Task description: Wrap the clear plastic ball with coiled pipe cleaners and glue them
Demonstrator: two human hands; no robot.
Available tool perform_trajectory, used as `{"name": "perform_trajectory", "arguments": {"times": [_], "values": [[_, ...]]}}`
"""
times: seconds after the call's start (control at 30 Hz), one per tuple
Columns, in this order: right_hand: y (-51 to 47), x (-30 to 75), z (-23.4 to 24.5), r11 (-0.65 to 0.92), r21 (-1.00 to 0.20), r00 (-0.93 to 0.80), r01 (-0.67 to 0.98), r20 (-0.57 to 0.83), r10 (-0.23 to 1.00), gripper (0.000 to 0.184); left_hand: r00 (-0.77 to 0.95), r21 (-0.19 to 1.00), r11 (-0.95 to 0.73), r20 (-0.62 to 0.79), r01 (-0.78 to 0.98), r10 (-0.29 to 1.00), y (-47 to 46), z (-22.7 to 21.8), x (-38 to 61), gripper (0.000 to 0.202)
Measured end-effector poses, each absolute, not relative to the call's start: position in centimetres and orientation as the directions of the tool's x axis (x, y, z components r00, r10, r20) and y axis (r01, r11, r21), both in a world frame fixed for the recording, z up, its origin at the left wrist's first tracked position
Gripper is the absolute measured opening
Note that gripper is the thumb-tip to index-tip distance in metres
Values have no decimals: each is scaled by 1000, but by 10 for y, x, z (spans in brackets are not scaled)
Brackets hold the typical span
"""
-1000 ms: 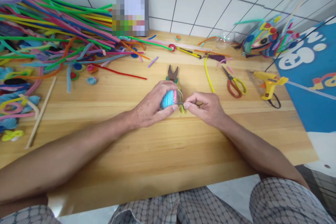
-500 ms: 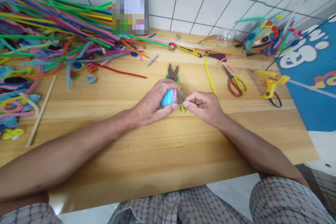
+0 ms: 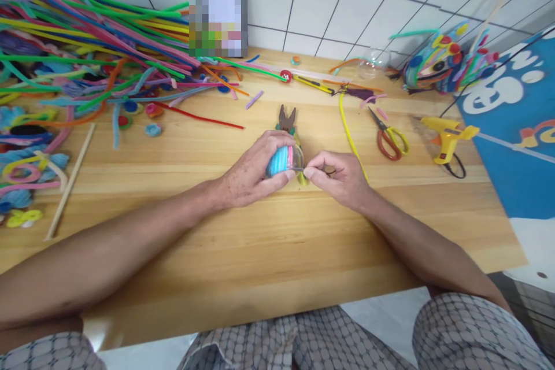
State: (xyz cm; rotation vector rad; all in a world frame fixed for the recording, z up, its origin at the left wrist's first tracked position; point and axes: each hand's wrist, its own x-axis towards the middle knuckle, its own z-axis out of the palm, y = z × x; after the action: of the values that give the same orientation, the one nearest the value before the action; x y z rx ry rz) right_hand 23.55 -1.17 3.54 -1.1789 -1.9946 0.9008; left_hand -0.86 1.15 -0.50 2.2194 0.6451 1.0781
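Blue and pink bands wrap one clear ball (image 3: 280, 161), seen from the head camera at mid-table, between a worker's two hands. The left hand (image 3: 251, 174) curls around it, gripping from the left; the right hand (image 3: 340, 179) is closed, pinching one thin dark strip (image 3: 298, 170) at the ball's right edge. The ball's clear end faces right and its bands run away from the worker; with the left side covered, its long axis cannot be told. The strip lies lengthwise left to right. One pair of pliers (image 3: 287, 121) lies just behind the ball, jaws apart and aimed at the wall. To the right are one yellow pipe cleaner (image 3: 350, 134), one pair of scissors (image 3: 381, 126) and one glue gun (image 3: 448, 137). One wooden stick (image 3: 71, 179) rests at left, near a heap of pipe cleaners (image 3: 108, 29) too tangled to count.
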Motion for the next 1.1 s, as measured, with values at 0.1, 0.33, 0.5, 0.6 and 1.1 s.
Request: {"name": "perform_trajectory", "arguments": {"times": [0.1, 0.33, 0.5, 0.6, 1.1], "values": [[-12, 235, 35, 373, -810, -389, 453, 197, 900, 22, 554, 680, -713, 532, 170, 640, 11, -5, -8, 46], [-16, 231, 34, 342, -814, -366, 469, 173, 914, 23, 551, 686, -708, 530, 169, 644, 11, -5, -8, 45], [-18, 230, 32, 347, -828, -360, 440, 191, 913, 22, 542, 681, -716, 547, 155, 638, 11, -6, -8, 45], [-18, 230, 31, 349, -831, -363, 433, 193, 911, 23, 549, 674, -721, 544, 164, 634, 10, -5, -8, 46], [-22, 232, 24, 366, -810, -332, 458, 226, 916, 21, 541, 625, -766, 597, 150, 593, 11, -8, -7, 44]]}}
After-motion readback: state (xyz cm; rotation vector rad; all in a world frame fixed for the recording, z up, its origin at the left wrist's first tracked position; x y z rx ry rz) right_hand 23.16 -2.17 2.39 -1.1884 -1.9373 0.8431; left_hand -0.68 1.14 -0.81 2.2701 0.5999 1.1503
